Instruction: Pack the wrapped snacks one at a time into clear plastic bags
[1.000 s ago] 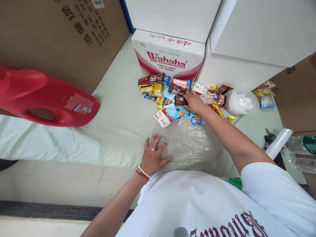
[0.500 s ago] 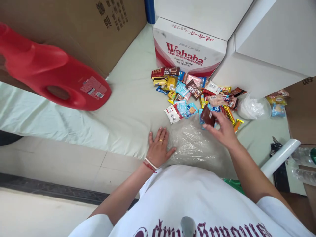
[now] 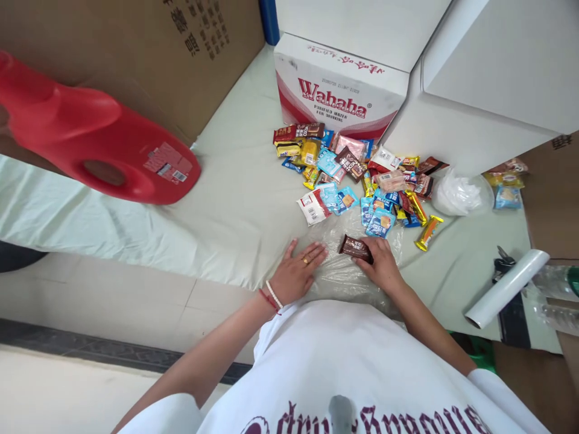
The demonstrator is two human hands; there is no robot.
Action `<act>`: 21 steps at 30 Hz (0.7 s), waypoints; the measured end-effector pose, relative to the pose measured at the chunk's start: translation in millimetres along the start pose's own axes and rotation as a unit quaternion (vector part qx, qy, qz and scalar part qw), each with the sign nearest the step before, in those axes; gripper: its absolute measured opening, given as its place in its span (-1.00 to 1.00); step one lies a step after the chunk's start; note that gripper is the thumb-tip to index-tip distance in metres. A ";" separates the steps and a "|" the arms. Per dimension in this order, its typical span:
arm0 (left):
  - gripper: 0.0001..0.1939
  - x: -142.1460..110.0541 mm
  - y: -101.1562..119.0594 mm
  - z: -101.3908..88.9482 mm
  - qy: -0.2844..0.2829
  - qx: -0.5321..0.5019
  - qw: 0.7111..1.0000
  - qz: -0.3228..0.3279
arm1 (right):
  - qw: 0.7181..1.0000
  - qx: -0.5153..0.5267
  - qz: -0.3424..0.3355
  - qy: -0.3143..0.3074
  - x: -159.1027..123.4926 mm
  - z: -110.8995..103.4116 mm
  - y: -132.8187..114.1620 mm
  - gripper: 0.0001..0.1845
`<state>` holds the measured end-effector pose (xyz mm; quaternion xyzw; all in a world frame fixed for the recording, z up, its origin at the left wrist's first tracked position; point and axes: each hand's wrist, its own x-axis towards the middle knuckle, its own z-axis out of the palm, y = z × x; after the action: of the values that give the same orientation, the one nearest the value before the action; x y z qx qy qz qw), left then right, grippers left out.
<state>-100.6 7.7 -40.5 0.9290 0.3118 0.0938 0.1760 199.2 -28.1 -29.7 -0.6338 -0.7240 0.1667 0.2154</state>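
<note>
Between thumb and fingers, my right hand [image 3: 382, 264] grips a brown-wrapped snack [image 3: 356, 248] above a clear plastic bag [image 3: 337, 274]. My left hand [image 3: 298, 270] lies flat with fingers spread, on the left part of that bag. Just beyond the hands is a pile of small packaged snacks [image 3: 350, 163] in brown, blue, yellow, pink and red wrappers. Blue packets [image 3: 380, 223] lie at the pile's near side, close to my right hand. One yellow-orange packet [image 3: 429, 233] sits apart on the right.
A Wahaha water carton [image 3: 339, 90] stands behind the pile. At left lies a big red jug [image 3: 104, 141] before a brown carton [image 3: 136, 54]. Right of the pile are a round clear container with white plastic [image 3: 459, 193], a white roll [image 3: 506, 289] and clear bottles [image 3: 558, 283].
My right hand has drawn the brown snack from the pile toward me, over the clear bag. My left hand has shifted slightly right, onto the bag. Blue packets are now uncovered.
</note>
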 end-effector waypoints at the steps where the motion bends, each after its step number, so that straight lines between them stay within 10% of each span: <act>1: -0.23 3.6 -1.6 -1.5 -0.005 -0.018 1.000 -0.005 | 1.000 0.003 -0.003 0.004 -0.2 -3.1 -1.9 -0.49; 11: -0.40 5.5 0.9 5.1 0.026 0.021 0.997 -0.067 | 0.993 -0.077 0.005 -0.093 11.0 -25.8 -17.2 -0.36; 21: -0.29 4.9 5.8 5.6 0.020 0.040 0.995 -0.087 | 0.982 -0.143 0.106 0.067 235.9 -25.8 7.0 -0.33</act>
<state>-92.0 4.9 -43.1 0.9027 0.3983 0.0844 0.1393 194.2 205.5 12.4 -0.7412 -0.6527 0.0404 0.1515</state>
